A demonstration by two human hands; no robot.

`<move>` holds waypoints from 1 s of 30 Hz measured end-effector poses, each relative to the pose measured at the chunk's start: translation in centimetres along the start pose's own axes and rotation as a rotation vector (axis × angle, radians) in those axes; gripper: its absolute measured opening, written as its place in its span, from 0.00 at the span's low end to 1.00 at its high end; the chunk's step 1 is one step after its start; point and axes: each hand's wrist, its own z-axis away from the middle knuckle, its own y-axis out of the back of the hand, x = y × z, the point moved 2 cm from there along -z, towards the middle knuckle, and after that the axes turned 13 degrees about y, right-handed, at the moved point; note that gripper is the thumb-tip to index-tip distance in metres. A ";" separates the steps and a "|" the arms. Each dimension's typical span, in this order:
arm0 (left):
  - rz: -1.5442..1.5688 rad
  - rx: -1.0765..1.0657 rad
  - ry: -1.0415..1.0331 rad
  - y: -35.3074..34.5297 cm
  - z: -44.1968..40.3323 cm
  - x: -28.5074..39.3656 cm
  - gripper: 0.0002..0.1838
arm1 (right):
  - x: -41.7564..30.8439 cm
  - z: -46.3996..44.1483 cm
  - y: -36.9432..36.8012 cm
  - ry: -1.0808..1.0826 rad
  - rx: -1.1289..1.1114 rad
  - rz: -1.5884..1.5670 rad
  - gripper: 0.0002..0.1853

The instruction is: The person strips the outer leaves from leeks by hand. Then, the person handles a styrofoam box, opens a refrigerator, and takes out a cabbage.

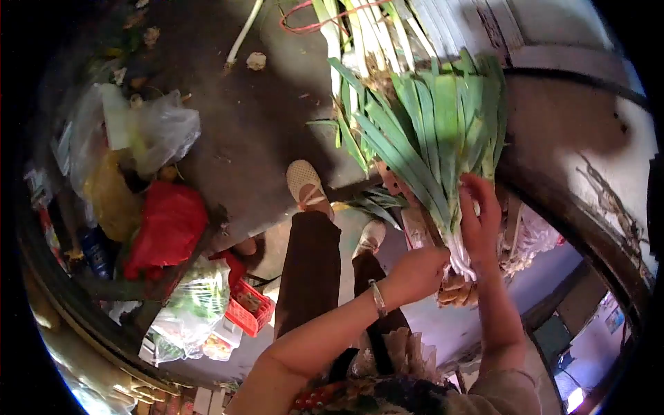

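Note:
A bunch of leeks lies in front of me, green leaves fanned away and white root ends pointing towards me. My left hand, with a bracelet at the wrist, is closed at the white ends; its fingertips are partly hidden. On the other side of the stalks, my right hand has its fingers curled against the leeks just below the leaves. Beyond them lie more leeks, their pale stalks tied loosely with a red string.
At left are a red plastic bag, clear plastic bags and a blue can. A red basket stands beside bagged green vegetables. A loose stalk lies on the floor beyond my feet.

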 end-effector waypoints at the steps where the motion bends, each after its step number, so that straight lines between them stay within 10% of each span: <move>1: -0.107 -0.088 0.015 0.0 -0.1 -0.3 0.19 | -2.0 -2.9 -1.5 0.115 -0.039 0.008 0.15; 6: -0.156 -0.115 0.015 2.0 0.2 -0.1 0.24 | -1.9 -14.8 -13.1 0.243 -0.106 -0.182 0.20; 16: 0.086 -0.194 0.012 6.1 1.9 -0.2 0.13 | 14.1 -33.1 -23.9 -0.202 -0.046 0.179 0.29; 20: 0.021 -0.118 0.018 7.6 2.1 -0.4 0.17 | 15.6 -34.3 -27.5 -0.306 0.020 0.702 0.58; 30: -0.024 -0.071 0.048 10.1 1.7 -0.1 0.22 | 12.1 -33.7 -27.7 -0.244 -0.025 0.629 0.59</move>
